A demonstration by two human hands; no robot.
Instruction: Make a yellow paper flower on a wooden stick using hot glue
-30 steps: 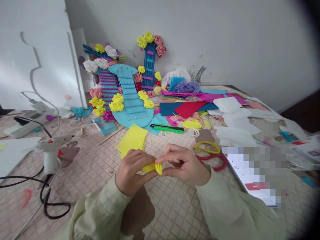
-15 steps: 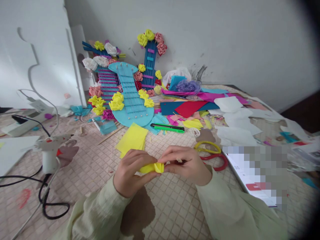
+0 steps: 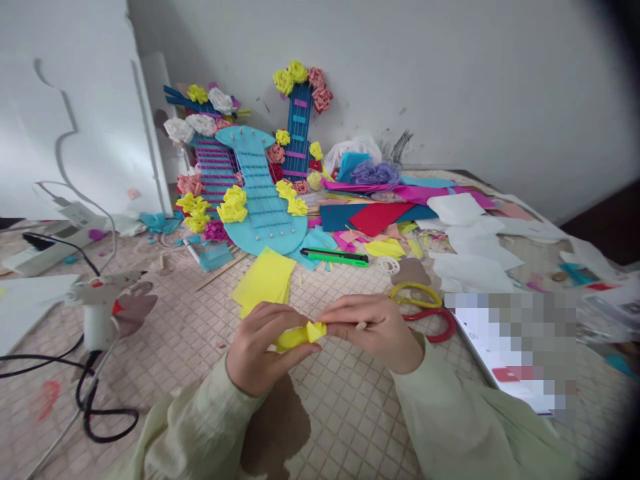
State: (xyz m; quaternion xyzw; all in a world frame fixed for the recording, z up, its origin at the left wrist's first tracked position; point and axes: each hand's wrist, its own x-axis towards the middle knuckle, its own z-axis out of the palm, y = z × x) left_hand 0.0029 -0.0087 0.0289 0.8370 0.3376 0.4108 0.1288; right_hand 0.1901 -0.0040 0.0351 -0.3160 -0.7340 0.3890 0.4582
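A folded piece of yellow paper (image 3: 296, 337), perhaps crepe, is held above the tabletop. My left hand (image 3: 265, 347) grips its body between thumb and fingers. At its right end, my right hand (image 3: 373, 327) pinches the paper's pointed, creased corner. The tip of a thin wooden stick (image 3: 361, 326) pokes out between my right fingers; the rest of it is hidden. Just beyond my left hand lie flat yellow paper sheets (image 3: 265, 277). Scissors with yellow and red handles (image 3: 433, 323) rest right beside my right hand, their blades covered by it.
A hot glue gun (image 3: 100, 313) stands at left with looping cables. Behind are flower-decorated harp-like crafts (image 3: 265, 200), a green utility knife (image 3: 335, 256), and coloured paper scraps (image 3: 385, 217). White sheets (image 3: 470, 270) and a phone (image 3: 500, 353), partly pixelated, lie at right.
My right thumb and fingers have shifted at the paper's end, and its corner now stands folded up to a point. The stick's tip has turned between my right fingers. My left hand has barely moved.
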